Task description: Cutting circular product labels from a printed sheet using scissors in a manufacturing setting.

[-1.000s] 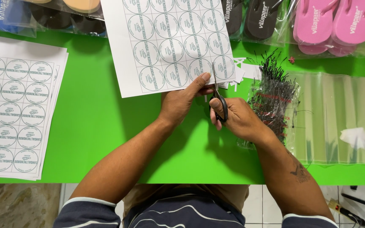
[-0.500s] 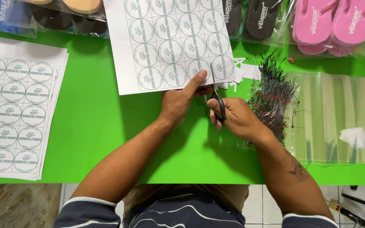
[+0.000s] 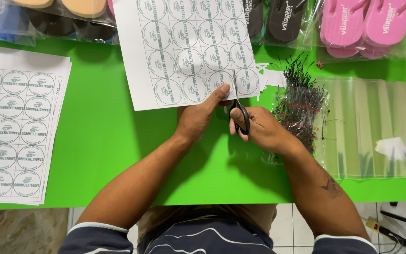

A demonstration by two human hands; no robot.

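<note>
My left hand [image 3: 198, 117] pinches the lower edge of a white sheet [image 3: 184, 51] printed with rows of round labels, thumb on top near the bottom right labels. My right hand [image 3: 261, 129] holds black-handled scissors [image 3: 240, 115], blades pointing up into the sheet's bottom edge beside my left thumb. The sheet lies over a bright green table [image 3: 104, 141].
A stack of the same label sheets [image 3: 17, 131] lies at the left. A bag of black plastic ties [image 3: 301, 103] and clear plastic bags [image 3: 372, 127] sit right of my hands. Bagged flip-flops, pink [image 3: 363, 23], black and blue, line the far edge. Paper scraps [image 3: 271, 75] lie nearby.
The sheet has slid a little toward me and left while the scissors stay at its bottom edge. Both hands remain in nearly the same place.
</note>
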